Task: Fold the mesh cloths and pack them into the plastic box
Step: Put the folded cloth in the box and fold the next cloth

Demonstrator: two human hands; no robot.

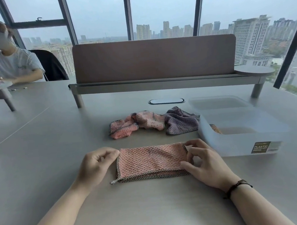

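Left hand [94, 163] and right hand [204, 161] pinching ends of folded pink cloth [152, 161], plastic box [239, 136] just right of it, crumpled cloths [150, 122] behind it

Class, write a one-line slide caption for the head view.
Both hands pinch a folded pink cloth beside a plastic box.

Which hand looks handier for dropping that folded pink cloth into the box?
Right, probably. The box sits just beyond the right hand, which already pinches the cloth; the left hand would have to cross over.
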